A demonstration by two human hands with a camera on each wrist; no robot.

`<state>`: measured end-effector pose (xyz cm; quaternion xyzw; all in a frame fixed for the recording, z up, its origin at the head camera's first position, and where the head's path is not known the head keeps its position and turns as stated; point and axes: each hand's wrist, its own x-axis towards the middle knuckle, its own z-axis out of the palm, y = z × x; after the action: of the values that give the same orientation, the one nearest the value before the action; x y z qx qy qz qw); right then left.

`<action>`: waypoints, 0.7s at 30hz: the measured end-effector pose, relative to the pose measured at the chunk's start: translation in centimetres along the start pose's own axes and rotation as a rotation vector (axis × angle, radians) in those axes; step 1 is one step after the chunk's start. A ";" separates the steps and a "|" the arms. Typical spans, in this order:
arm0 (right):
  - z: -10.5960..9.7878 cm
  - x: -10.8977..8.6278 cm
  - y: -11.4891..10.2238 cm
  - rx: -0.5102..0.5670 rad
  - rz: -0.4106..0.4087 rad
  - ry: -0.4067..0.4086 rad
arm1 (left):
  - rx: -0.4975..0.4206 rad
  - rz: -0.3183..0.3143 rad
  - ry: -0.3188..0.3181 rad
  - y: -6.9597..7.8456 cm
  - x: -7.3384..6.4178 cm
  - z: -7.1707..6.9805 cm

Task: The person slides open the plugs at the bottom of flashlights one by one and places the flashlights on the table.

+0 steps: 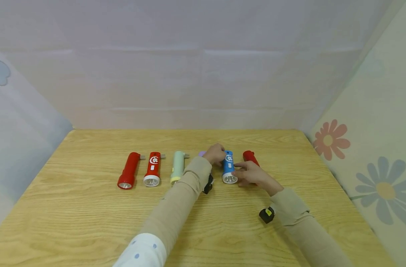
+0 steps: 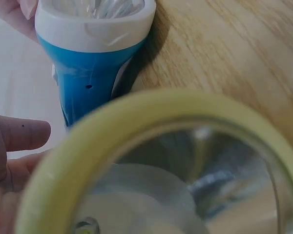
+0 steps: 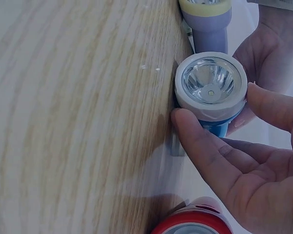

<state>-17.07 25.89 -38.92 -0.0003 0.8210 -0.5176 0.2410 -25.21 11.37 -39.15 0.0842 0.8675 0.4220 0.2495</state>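
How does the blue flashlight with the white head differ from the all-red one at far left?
The blue flashlight with a white head bears a white emblem; the all-red flashlight at far left shows none. The right hand pinches the blue one, while the red one lies untouched. In the head view, the red one slants; the blue one lies nearly straight. Both lie on the wooden table, lamp ends nearer the camera.

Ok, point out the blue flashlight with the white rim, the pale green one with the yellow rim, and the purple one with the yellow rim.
Blue flashlight [image 1: 228, 170], head view: on its blue barrel.
Pale green flashlight [image 1: 178, 164], head view: on its barrel.
Purple flashlight [image 3: 208, 24], right wrist view: on its flared head.
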 end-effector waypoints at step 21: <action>0.0 -0.4 0.0 0.002 -0.047 0.047 | -0.009 0.079 0.050 0.6 -0.4 -0.2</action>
<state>-16.67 25.98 -38.79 -0.0072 0.8255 -0.5240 0.2095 -24.97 11.49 -38.43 0.1067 0.8675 0.4376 0.2111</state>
